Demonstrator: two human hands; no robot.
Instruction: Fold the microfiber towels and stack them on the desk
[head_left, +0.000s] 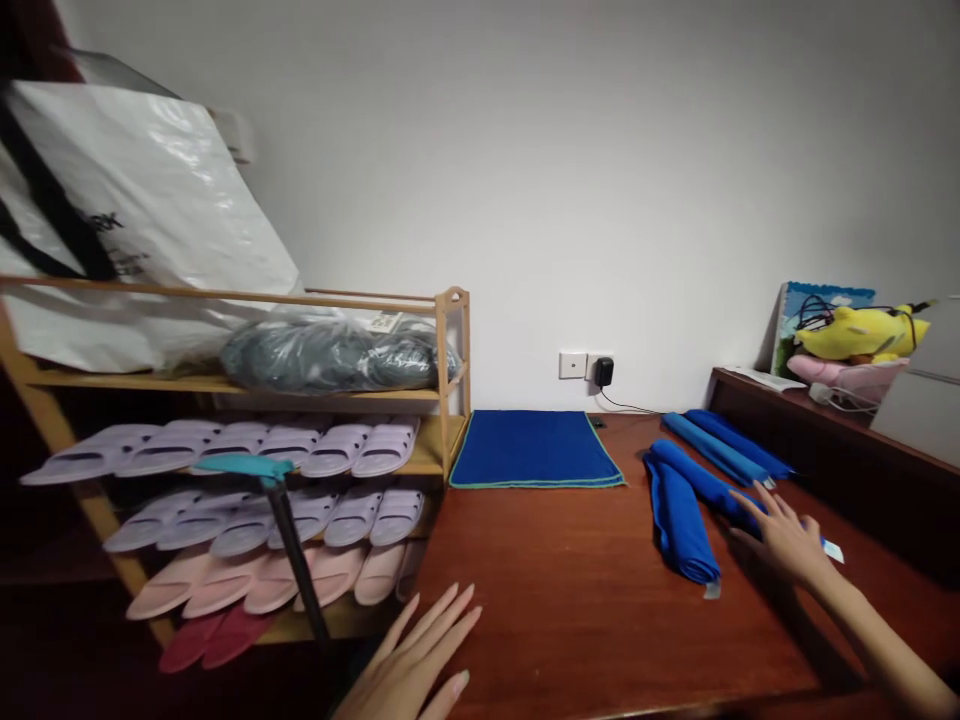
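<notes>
My right hand (787, 535) reaches over a rolled blue towel (694, 472), fingers spread at its near end; whether they touch it I cannot tell. Beside that roll, to the left, lies another rolled blue towel (684, 540) with a pale tag at its end. Behind are a lighter blue roll (716, 450) and a dark blue roll (742, 442). My left hand (420, 655), fingers stretched out and holding nothing, is at the table's front left edge. Farther back, a folded blue cloth with green edging (536, 448) lies flat against the wall.
Left of the wooden table (555, 590) stands a shoe rack (442, 375) with several slippers (382, 445), a bagged dark bundle (337, 350) and a big white bag (157, 200). A teal-topped pole (292, 540) rises before it. A raised ledge (832, 420) at right holds a yellow plush toy (862, 333).
</notes>
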